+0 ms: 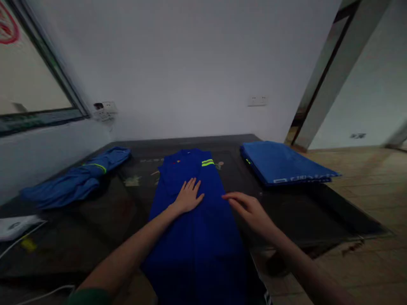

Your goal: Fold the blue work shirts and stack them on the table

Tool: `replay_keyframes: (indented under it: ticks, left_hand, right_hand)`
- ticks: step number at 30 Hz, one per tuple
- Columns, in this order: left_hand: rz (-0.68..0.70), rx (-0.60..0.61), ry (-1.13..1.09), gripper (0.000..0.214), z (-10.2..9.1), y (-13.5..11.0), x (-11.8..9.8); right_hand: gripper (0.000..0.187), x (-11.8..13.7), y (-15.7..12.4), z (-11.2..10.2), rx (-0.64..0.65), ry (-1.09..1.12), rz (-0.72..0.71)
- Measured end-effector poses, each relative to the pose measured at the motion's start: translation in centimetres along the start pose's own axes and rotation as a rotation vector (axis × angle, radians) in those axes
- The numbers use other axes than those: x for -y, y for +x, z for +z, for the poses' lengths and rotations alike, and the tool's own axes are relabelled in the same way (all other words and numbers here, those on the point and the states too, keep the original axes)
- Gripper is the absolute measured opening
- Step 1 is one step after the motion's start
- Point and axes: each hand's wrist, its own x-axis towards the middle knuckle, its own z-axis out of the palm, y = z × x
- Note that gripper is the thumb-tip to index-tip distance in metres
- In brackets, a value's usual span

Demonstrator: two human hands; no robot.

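A dark blue work jacket with yellow-green stripes on one side lies lengthwise on the dark table, its collar at the far end and its lower part hanging towards me over the near edge. My left hand rests flat on its upper middle, fingers spread. At the jacket's right edge is my right hand, thumb and fingers drawn together with their tips on the cloth edge. The cloth between those fingertips is too small to make out clearly.
A stack of folded blue garments with white lettering lies on the table at the right. On the left are a crumpled blue garment with a yellow-green stripe, a white object and a white cable. A wall stands behind.
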Motion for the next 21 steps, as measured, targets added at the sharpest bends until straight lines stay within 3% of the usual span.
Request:
replay_keyframes:
  ticks: [3,6,12,21]
  left_hand:
    - [-0.011,-0.002,-0.017,0.065,-0.1,-0.1,-0.2]
    - [-0.019,-0.005,-0.044,0.065,-0.2,-0.2,-0.2]
    - [-0.028,-0.006,-0.094,0.067,-0.3,-0.5,-0.3]
    - [-0.053,0.015,-0.161,0.066,-1.1,-0.7,-0.6]
  right_hand:
    - [0.040,-1.7,8.1,6.8,0.126,-0.158,0.045]
    - [0.049,-4.4,13.8,10.7,0.229,-0.437,0.127]
    - [0.061,-9.9,19.6,10.8,0.267,-0.689,0.290]
    - [0.063,-14.4,27.1,10.8,0.205,-0.752,0.477]
